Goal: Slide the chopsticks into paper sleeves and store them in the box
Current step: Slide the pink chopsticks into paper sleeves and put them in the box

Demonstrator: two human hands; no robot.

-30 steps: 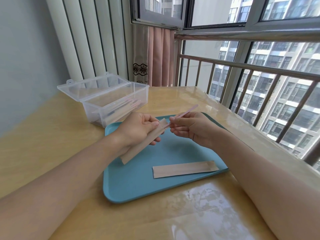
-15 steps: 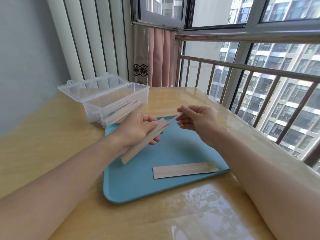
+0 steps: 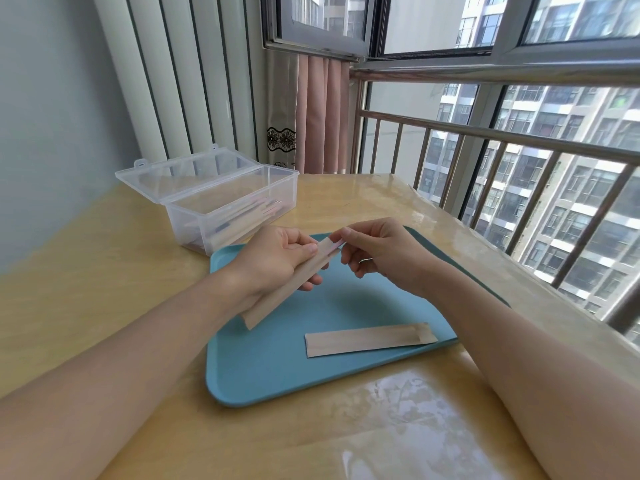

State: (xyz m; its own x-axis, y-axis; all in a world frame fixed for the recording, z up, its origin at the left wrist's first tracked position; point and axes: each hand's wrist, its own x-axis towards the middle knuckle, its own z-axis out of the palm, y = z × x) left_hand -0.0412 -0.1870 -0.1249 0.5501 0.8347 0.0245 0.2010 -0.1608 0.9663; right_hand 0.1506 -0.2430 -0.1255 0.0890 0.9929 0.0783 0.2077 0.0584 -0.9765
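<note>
My left hand (image 3: 277,261) grips a brown paper sleeve (image 3: 294,282) held slanted above the blue tray (image 3: 277,368). My right hand (image 3: 377,254) pinches the pink end of the chopsticks (image 3: 335,244) at the sleeve's mouth; only a short tip still shows, the rest lies inside the paper. A second paper sleeve (image 3: 370,339) lies flat on the tray's near right part. The clear plastic box (image 3: 228,202) stands open at the back left, with several sleeved chopsticks inside.
The box lid (image 3: 187,174) hangs open toward the wall. A metal railing (image 3: 519,161) and window run along the table's right edge. Glossy film covers the wooden tabletop (image 3: 398,427).
My right hand has moved left toward the sleeve, pushing the chopsticks in; a long pink length stuck out before, now only the tip shows. My left hand stayed put.
</note>
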